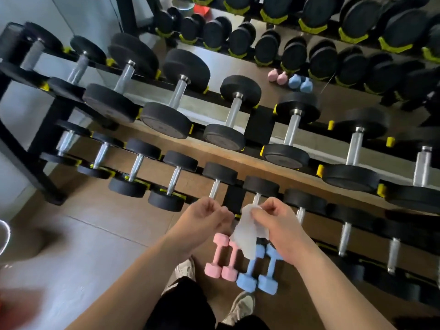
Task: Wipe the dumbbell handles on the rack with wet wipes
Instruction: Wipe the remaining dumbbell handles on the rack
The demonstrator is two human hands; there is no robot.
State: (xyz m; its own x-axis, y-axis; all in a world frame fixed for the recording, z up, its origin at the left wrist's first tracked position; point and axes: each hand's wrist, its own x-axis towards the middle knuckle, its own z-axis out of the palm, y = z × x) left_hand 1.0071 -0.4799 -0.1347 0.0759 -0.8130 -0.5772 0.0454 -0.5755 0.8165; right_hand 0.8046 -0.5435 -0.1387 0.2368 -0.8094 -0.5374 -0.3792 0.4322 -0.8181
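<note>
Head view. Fingers [262, 207] of the right hand [281, 227]: pinching the top edge of a wet wipe [247, 239], which is hanging crumpled between both hands. Left hand [202, 220]: curling just beside the wipe; whether it is gripping a corner cannot be told. Dumbbell handles [215, 190]: sitting on the rack [234, 198], just beyond the hands. Advice: opening the wipe flat, wrapping it fully round one handle, sliding end to end.

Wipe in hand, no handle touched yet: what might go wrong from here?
The pink dumbbells and blue dumbbells lie on the floor by the shoes; a step along the rack could catch them. The wet wipe hangs bunched from the right hand, so it may clean poorly unless spread.
</note>
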